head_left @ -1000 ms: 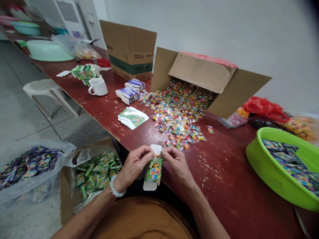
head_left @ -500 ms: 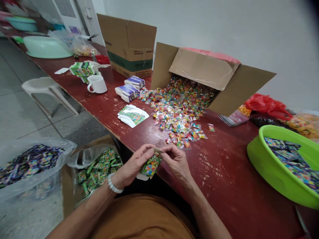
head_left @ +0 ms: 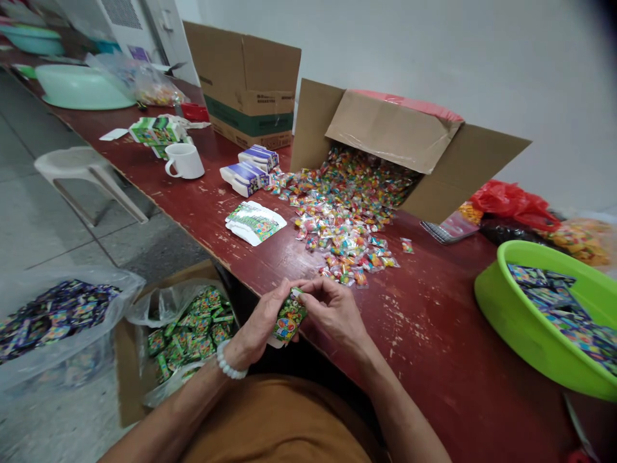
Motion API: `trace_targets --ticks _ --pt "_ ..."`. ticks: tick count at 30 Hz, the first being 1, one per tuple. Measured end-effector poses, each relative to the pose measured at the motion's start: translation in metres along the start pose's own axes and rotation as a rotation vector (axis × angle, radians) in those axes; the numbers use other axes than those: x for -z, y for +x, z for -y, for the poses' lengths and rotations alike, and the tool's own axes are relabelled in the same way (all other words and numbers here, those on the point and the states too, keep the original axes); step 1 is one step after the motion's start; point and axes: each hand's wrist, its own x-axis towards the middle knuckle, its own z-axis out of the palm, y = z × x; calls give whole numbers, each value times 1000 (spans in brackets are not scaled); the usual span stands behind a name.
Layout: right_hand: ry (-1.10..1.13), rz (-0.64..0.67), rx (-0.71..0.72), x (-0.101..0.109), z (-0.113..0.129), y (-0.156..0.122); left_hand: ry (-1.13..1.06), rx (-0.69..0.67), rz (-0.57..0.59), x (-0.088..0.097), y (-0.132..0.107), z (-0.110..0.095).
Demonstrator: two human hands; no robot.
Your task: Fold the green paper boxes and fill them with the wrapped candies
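Observation:
At the near edge of the red table (head_left: 434,334), both my hands grip a small green printed carton (head_left: 288,316). My left hand (head_left: 260,325) wraps its side and bottom; a white bead bracelet sits on that wrist. My right hand (head_left: 332,312) pinches the carton's top end, where the flap is folded down. Just beyond my hands lies a spill of colourful wrapped candies (head_left: 347,218), pouring from a cardboard box tipped on its side (head_left: 414,151). A stack of flat green cartons (head_left: 255,222) lies to the left of the candies.
A lime green basin (head_left: 525,321) of dark packets sits at the right. Below the table's left edge, a lined box (head_left: 187,331) holds green cartons and a plastic bag (head_left: 53,315) holds dark packets. A white mug (head_left: 184,161), purple cartons (head_left: 250,170), an upright cardboard box (head_left: 248,80) and a plastic stool (head_left: 81,170) lie farther back.
The carton's white top flap, upright a second ago, has been folded down and closed. My hands have drawn closer together around the carton, which is now tilted.

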Motion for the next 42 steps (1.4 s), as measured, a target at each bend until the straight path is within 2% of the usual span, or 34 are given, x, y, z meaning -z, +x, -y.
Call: trace_targets --ticks 3,5,9,12,14,17,19,20,23,29,35,38,42 --pt "220 -1 -139 -1 1 3 36 -8 17 1 -2 0" --pt "243 -5 -150 0 3 3 47 -12 23 2 -2 0" --pt "25 35 55 0 3 -4 14 -16 -21 2 -1 3" --pt "-122 18 221 -4 1 -11 -89 57 -45 -1 1 6" --pt "-133 -32 246 -7 -2 -13 -153 98 -50 -4 3 8" --pt "-18 -73 64 -9 -8 -11 -155 96 -41 -6 4 6" --pt "61 -65 -68 -6 -12 -8 -76 36 -24 -6 5 3" --pt "63 -61 -88 -3 -13 -6 -21 2 -18 -6 5 2" --pt "-50 -64 -23 5 -15 -2 113 -33 -2 -3 6 1" --pt "-233 -41 141 13 -8 -1 158 18 24 0 7 4" --pt "-291 24 172 16 -2 3 191 23 77 3 6 4" --pt "-337 89 201 21 2 5 211 33 65 4 6 6" --pt "-382 233 332 21 3 0 150 44 9 2 8 10"
